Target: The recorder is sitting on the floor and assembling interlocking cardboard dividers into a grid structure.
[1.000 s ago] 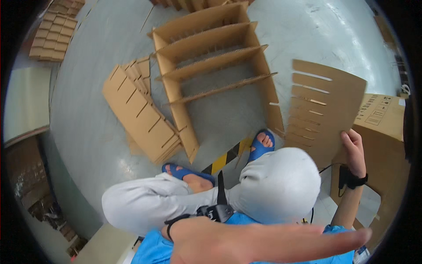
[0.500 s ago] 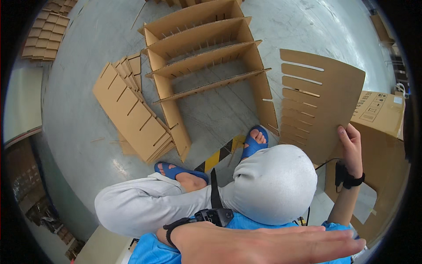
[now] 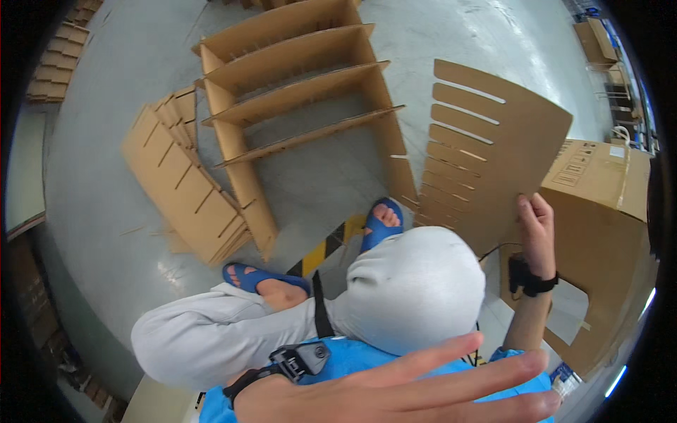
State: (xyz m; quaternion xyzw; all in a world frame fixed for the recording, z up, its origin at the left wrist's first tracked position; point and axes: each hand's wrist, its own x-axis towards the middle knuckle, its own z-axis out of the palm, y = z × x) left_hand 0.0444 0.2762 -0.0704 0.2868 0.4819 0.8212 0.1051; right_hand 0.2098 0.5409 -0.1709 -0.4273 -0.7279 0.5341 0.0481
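Observation:
My right hand (image 3: pixel 537 229) grips the lower right edge of a slotted cardboard sheet (image 3: pixel 511 148), its slots facing left. The thumb lies on the near face; the other fingers are partly hidden behind the sheet. Across my lap, close to the camera, my left hand (image 3: pixel 402 391) is empty with its fingers spread apart. In front of my feet on the floor stands a cardboard divider frame (image 3: pixel 247 158), with several cross strips slotted between two long side strips. Left of it lies a fanned stack of slotted cardboard strips (image 3: pixel 180 187).
A large cardboard box (image 3: pixel 599 190) stands to the right, beside my right forearm. Yellow-and-black tape (image 3: pixel 315 257) runs along the floor between my blue sandals (image 3: pixel 384 224). Further cardboard stacks (image 3: pixel 53 63) are at the far left.
My left hand's fingers have spread apart. The right hand still holds the sheet. The whole view has shifted, so most things appear farther left.

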